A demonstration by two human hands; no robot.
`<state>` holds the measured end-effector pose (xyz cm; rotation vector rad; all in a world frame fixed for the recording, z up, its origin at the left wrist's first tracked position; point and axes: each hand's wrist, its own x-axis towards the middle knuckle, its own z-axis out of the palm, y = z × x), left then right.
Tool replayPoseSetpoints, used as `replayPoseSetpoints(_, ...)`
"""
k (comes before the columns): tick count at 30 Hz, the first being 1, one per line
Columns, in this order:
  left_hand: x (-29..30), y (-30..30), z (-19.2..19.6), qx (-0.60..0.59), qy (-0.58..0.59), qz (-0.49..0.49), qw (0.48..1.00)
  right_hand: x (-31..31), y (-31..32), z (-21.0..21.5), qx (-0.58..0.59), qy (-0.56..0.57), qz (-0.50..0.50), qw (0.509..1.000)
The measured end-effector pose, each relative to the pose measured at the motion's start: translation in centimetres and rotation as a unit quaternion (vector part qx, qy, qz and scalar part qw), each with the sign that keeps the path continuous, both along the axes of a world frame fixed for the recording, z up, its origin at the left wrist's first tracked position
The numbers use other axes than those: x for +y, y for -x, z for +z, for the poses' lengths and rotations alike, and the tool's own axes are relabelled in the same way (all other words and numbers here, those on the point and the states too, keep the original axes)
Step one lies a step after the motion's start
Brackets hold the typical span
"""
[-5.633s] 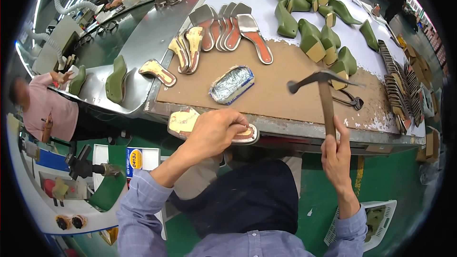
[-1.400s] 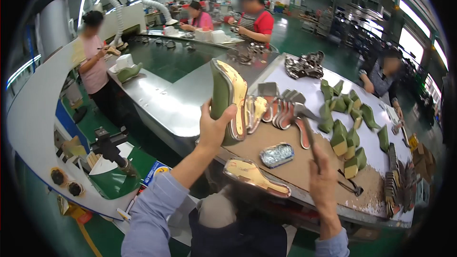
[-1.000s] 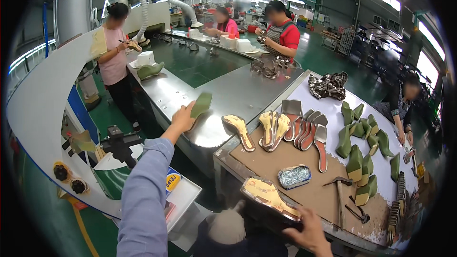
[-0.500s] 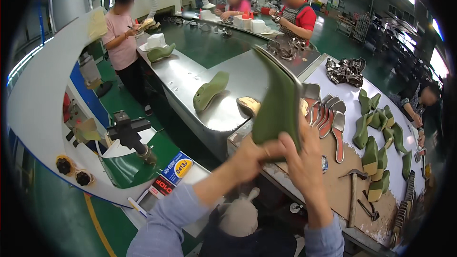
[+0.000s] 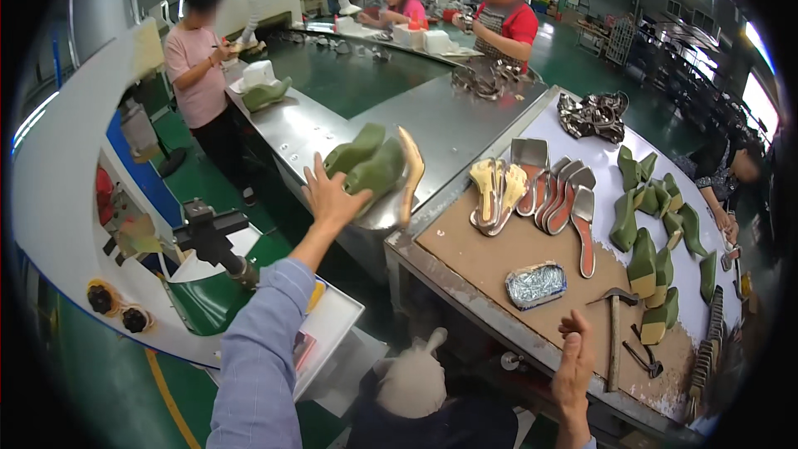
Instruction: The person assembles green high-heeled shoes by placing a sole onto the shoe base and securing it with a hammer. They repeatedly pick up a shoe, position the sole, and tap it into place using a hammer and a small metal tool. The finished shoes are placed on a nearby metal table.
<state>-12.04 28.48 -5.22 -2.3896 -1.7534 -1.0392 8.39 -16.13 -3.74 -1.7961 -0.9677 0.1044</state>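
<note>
The green shoe last (image 5: 378, 171) has moved, in the head view, from between both hands onto the metal table (image 5: 465, 131), beside another last (image 5: 351, 150). The left hand (image 5: 332, 202), splayed and released, lies just beside its near end; the right hand (image 5: 573, 362), empty, is well apart.

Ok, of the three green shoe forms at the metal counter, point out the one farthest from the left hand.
The green shoe form by the white block; the other two forms are close together, beside the left hand.

Shoe last (image 5: 378, 173) grn; sleeve (image 5: 264, 337) lt blue w/ faint lines.
</note>
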Motion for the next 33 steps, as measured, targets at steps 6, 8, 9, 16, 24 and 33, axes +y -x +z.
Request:
replayPoseSetpoints(6, 8.9, -1.3, -4.2, -0.1, -0.047, 0.004, 0.994, -6.1, -5.2, -3.4, -0.187, 0.175, -0.135, 0.957)
replayPoseSetpoints(8, 14.5, -0.8, -4.7, -0.091, -0.028, 0.062, 0.993, -8.0, -6.7, -5.5, -0.203, 0.213, -0.164, 0.942)
replayPoseSetpoints(9, 17.5, 0.6, -4.5, -0.092, -0.015, 0.089, 0.992, -8.6, -7.1, -6.3, -0.237, 0.234, -0.156, 0.93)
replayPoseSetpoints(16, 18.7, -5.7, -2.4, 0.104, -0.159, 0.158, 0.969, -7.9, -5.9, -6.0, -0.266, 0.306, -0.18, 0.896)
replayPoseSetpoints(24, -0.1, -3.6, -4.4, 0.108, 0.103, -0.219, 0.964, -7.9, -8.3, -4.7, -0.216, 0.179, -0.16, 0.946)
replayPoseSetpoints(33, -12.5, -7.0, 2.9, -0.532, 0.482, -0.351, 0.601, 0.5, -26.9, -1.3, -0.063, 0.17, -0.28, 0.943)
